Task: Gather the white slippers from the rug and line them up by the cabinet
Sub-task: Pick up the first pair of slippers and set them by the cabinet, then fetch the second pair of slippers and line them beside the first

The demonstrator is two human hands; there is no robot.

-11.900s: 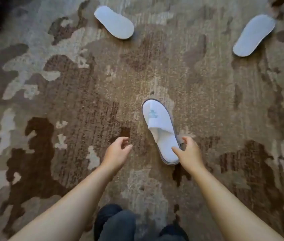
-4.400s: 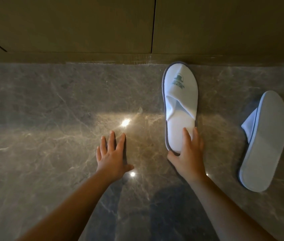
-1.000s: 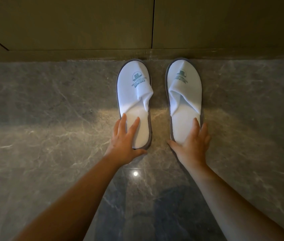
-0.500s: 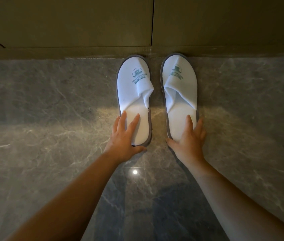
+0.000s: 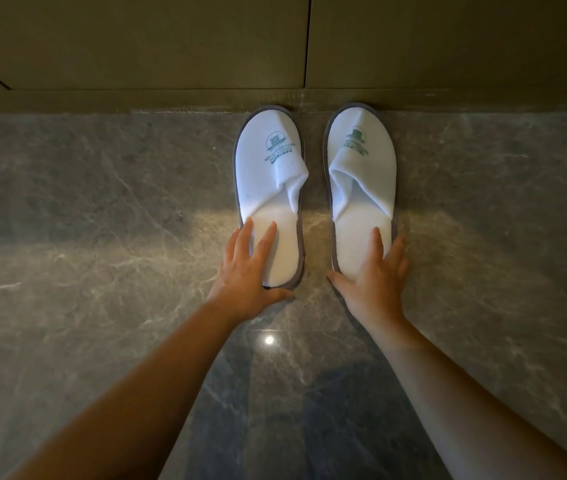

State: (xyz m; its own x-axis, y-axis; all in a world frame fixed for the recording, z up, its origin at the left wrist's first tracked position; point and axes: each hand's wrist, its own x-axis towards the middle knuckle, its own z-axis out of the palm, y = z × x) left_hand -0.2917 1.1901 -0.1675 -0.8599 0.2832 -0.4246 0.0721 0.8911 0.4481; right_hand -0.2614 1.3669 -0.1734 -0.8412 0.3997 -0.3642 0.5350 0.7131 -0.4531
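Both slippers (image 5: 361, 174) lay toes against the cabinet (image 5: 171, 98), long axes square to it, hands spread flat on their heels: left hand (image 5: 247, 275), right hand (image 5: 375, 282).

Dim scene; a warm light band crossed the marble floor (image 5: 102, 265) beside both hands, small glare spot between forearms, edges bowed by wide-angle, focus sharp.

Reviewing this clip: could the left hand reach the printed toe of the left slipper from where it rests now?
Probably yes. The left hand lies flat on the heel of the left slipper, fingers pointing toward the toe, and nothing sits on that slipper ahead of them. The cabinet base only begins beyond the toe.
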